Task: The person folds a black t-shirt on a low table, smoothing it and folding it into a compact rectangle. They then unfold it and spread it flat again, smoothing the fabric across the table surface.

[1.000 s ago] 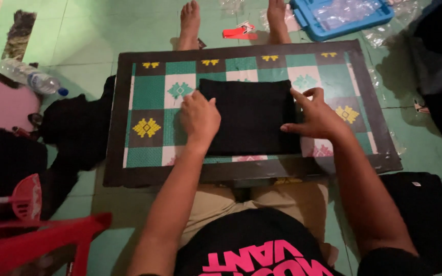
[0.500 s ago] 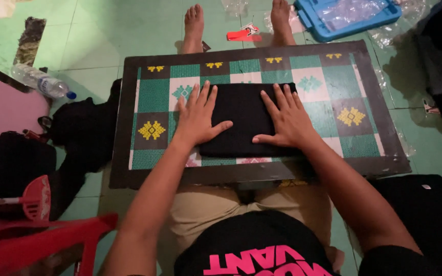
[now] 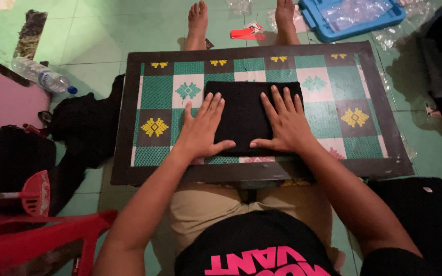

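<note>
A folded black cloth (image 3: 245,110) lies on a low table (image 3: 374,148) with a green, white and yellow checked top. My left hand (image 3: 200,132) lies flat on the cloth's left part, fingers spread. Flat on its right part rests my right hand (image 3: 285,122), fingers apart as well. The thumbs point toward each other near the cloth's front edge. Neither hand grips anything.
Black garments are piled left of the table (image 3: 85,130) and at the right front (image 3: 425,209). A plastic bottle (image 3: 44,76) lies at far left, a blue tray (image 3: 351,15) beyond the table. A red chair (image 3: 37,243) stands at left front. My bare feet (image 3: 198,20) show past the table.
The hands have shifted from the cloth's outer sides to lie flat side by side on it. The cloth looks smaller and neater than a second ago.
</note>
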